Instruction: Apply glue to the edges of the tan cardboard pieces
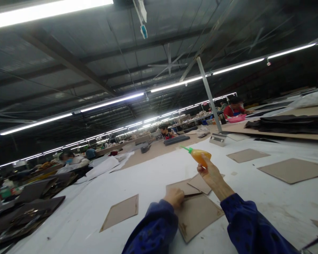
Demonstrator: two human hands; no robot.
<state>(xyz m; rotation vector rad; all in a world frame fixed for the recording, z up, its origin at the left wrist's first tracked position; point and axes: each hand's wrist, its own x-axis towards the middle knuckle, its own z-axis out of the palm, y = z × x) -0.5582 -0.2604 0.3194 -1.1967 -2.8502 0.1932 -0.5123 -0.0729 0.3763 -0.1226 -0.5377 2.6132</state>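
My right hand (pixel 210 173) is wrapped round a yellow squeeze bottle (pixel 200 156) with a green nozzle, held above the table with the nozzle toward the upper left. My left hand (pixel 175 197) is closed at the left edge of a stack of flat brown-grey panels (pixel 201 215); its fingertips are hidden, and I cannot make out what they hold. Two more panels (pixel 184 186) lie just beyond that hand, partly overlapping. One separate panel (pixel 121 211) rests to the left on the white table surface (pixel 95 197).
More panels (pixel 294 170) lie at the right. Dark folded material (pixel 23 211) is piled at the left edge, and a dark stack (pixel 288 124) at the far right. A metal post (pixel 208 93) rises beyond the table. Several people sit at tables farther off.
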